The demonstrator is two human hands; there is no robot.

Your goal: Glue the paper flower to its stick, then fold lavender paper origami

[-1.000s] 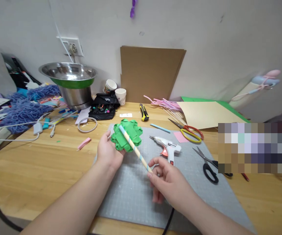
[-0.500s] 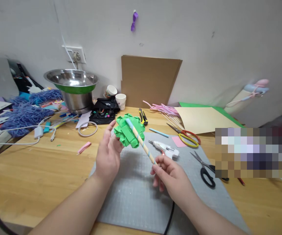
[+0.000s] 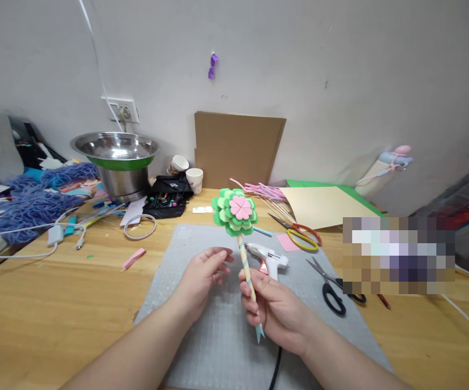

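Note:
A paper flower point(image 3: 234, 212) stands nearly upright over the mat, its green layered petals around a pink center. Its stem point(image 3: 244, 262) is a pale stick wound with a blue strip, ending in a forked blue tip at the bottom. My right hand point(image 3: 277, 306) is closed around the lower stem. To the left of the stem, my left hand point(image 3: 205, 276) is apart from it, fingers loosely curved and holding nothing. Behind the stem lies a white glue gun point(image 3: 270, 257) on the grey cutting mat point(image 3: 201, 346).
Black-handled scissors point(image 3: 332, 287), red-and-yellow scissors point(image 3: 303, 238) and a pink paper square point(image 3: 286, 242) lie right. At the back are a steel bowl point(image 3: 114, 146), a black pouch point(image 3: 169, 197), paper cups point(image 3: 194, 180) and brown cardboard point(image 3: 238, 149). A pink strip point(image 3: 134, 259) lies left.
The flower has turned from its green underside to its pink-centered front, and its stem is now nearly upright. My left hand has moved away from the flower head, down and to the right.

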